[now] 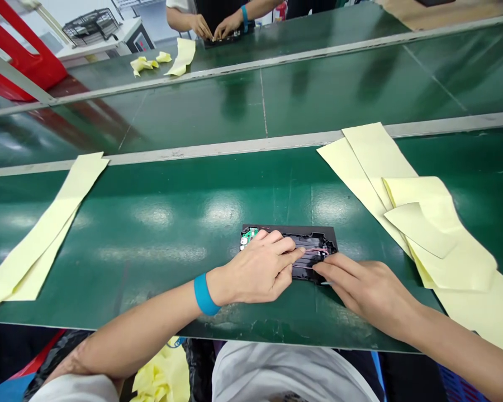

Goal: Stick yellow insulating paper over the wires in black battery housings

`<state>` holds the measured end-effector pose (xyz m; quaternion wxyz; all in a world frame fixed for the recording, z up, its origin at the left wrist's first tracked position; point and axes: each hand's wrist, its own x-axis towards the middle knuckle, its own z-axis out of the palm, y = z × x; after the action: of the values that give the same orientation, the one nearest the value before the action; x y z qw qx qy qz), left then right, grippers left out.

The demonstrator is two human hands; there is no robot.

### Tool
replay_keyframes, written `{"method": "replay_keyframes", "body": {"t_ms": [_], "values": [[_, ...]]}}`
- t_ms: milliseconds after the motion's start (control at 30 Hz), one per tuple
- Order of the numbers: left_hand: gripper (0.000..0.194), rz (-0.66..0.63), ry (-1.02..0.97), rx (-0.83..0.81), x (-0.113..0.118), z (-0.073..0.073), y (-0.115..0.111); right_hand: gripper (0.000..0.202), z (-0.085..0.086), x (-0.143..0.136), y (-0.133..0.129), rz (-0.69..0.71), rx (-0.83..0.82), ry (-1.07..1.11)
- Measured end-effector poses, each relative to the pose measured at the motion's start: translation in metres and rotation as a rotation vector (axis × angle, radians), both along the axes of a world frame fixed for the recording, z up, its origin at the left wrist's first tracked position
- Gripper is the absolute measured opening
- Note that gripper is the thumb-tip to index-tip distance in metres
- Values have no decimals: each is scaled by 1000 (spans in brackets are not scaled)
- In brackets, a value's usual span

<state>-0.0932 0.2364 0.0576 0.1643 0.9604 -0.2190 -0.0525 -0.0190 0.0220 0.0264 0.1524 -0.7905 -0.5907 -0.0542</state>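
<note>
A black plastic housing (310, 237) lies open side up on the green work surface in front of me. A small green circuit board (248, 237) sits at its left end, and thin reddish wires (316, 250) run along its right half. My left hand (266, 268), with a blue band on the wrist, is curled over the middle of the housing, its index finger reaching to the wires. Against the right end rests my right hand (366, 290), fingers together on the housing's edge. Its fingertips partly hide a small pale item that I cannot make out.
Yellow paper strips (54, 223) lie to the left, and more yellow sheets (436, 234) to the right. A pale metal rail (218, 149) crosses behind. Across the line, a co-worker's hands (218, 27) handle a dark part. Crumpled yellow paper (163, 374) is below the table edge.
</note>
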Motion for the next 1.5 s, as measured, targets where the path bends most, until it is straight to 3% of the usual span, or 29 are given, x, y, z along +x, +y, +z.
{"method": "replay_keyframes", "body": {"t_ms": [100,367,733,867,967,1067,1267,1500], "values": [[38,-2,9,5,1,-1,1,24,-1,1,3,-72,42,-44],[33,89,6,-44,3,-10,-3,29,16,-6,13,0,-156,-244],[26,152,-55,-24,6,-15,-10,35,21,-16,17,29,-225,-443],[26,146,-66,-1,7,-17,-11,45,17,-12,7,-50,-196,-308],[26,150,-74,6,6,-18,-11,30,10,-5,6,-201,-31,-121],[25,151,-91,8,6,-18,-12,32,4,-1,10,-291,27,-69],[23,159,-127,-7,4,-20,-12,38,2,0,14,-276,0,-28],[24,176,-175,23,0,-23,-14,40,7,-2,15,-227,-58,-139]]}}
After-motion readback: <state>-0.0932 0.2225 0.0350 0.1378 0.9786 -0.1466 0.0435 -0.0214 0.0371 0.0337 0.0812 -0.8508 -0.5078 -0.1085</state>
